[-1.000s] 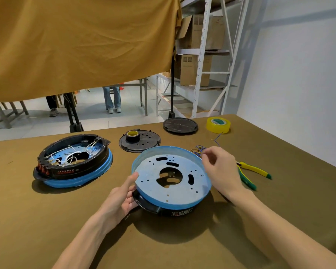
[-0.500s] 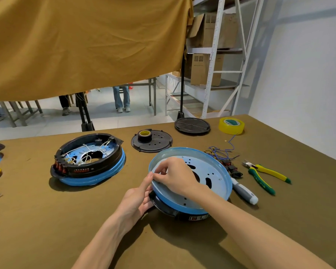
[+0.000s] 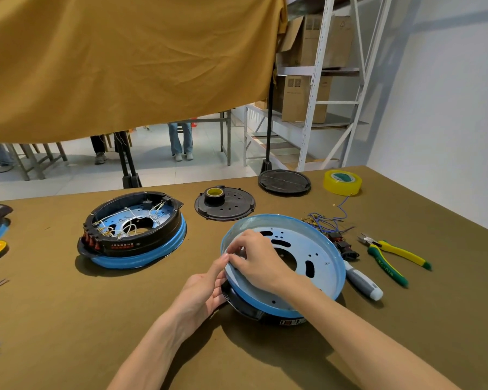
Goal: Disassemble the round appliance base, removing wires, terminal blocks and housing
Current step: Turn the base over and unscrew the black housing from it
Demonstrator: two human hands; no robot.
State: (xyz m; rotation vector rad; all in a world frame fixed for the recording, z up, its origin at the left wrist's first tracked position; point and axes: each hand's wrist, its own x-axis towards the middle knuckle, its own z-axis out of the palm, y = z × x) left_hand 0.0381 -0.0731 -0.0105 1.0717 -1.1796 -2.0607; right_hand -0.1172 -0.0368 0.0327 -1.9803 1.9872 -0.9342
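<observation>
head view: round appliance base (image 3: 307, 266) near the middle of the olive worktop (image 3: 68, 319), blue perforated metal plate up, black housing under it, tilted with its near-left edge raised off the cloth. left hand (image 3: 202, 294) cupped against the base's left side, fingers curled under the black rim, thumb up along the blue edge. right hand (image 3: 255, 261) reaching across over the plate, fingertips (image 3: 231, 256) pinched together at the left inner rim, touching the left thumb; whatever sits between them too small to make out.

just right of the base, touching or nearly so: grey-and-white screwdriver (image 3: 362, 282), lying flat. farther right, apart from it: yellow-and-green pliers (image 3: 392, 256). behind the screwdriver, a tangle of loose blue wires (image 3: 328, 222) with black connector blocks (image 3: 347, 249) at the base's right rim. yellow tape roll (image 3: 342, 182) at the far right corner, beside a flat black round cover (image 3: 284, 182). another black perforated disc (image 3: 225, 205) just behind the base, with a small black tape roll (image 3: 214, 195) standing on it.

left of centre, well apart from the hands: second base (image 3: 133, 230), black ring up, white wires and red terminal parts inside. mustard cloth (image 3: 124, 60) hanging overhead; metal shelving (image 3: 321, 80) with cardboard boxes behind.
</observation>
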